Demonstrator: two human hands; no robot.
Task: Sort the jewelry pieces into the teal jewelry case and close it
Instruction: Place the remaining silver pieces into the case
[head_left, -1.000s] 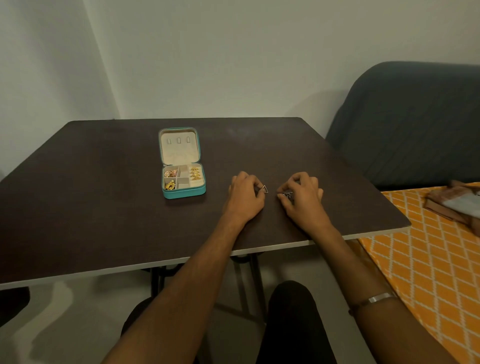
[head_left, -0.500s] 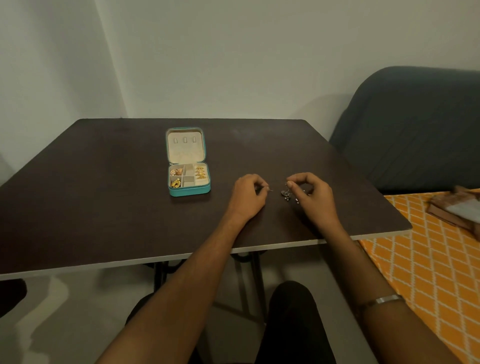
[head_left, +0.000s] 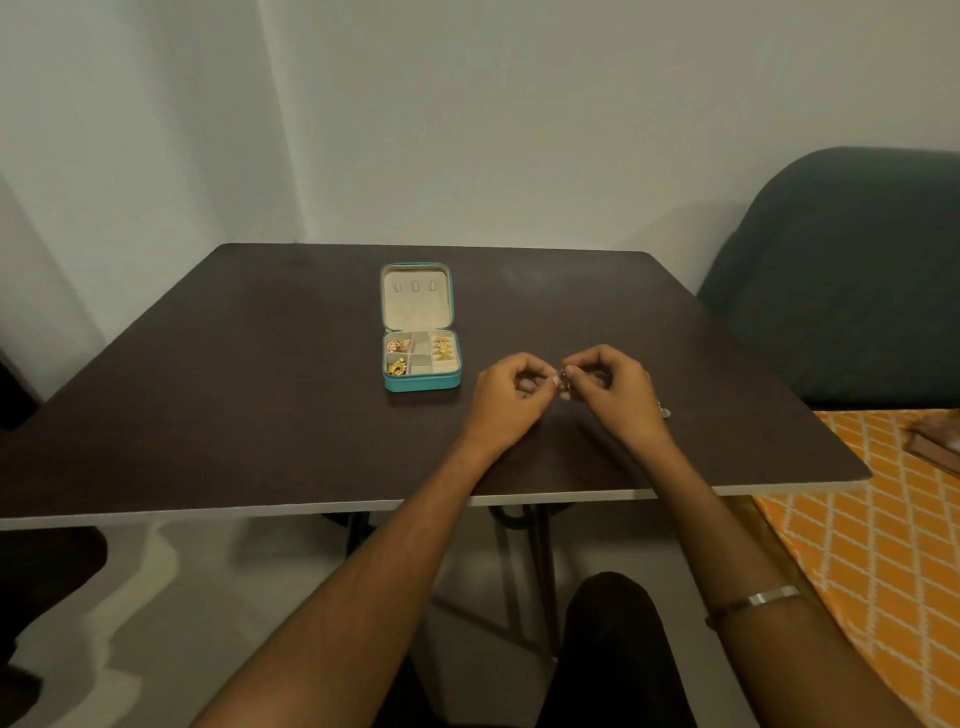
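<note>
Dark table (head_left: 208, 415), plain wall behind. We pinch one small silver piece (head_left: 565, 378) between left hand (head_left: 511, 395) and right hand (head_left: 610, 387), fingers curled, just right of the open case (head_left: 422, 383). Advice: keep both pinches firm, carry low, drop into a vacant compartment.

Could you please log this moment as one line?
left hand: pinching small silver piece | right hand: pinching it too | teal jewelry case: open

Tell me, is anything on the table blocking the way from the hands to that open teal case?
Nothing visible does. Both hands, left and right, pinch a small silver piece just right of the open case; only bare table lies between.
</note>
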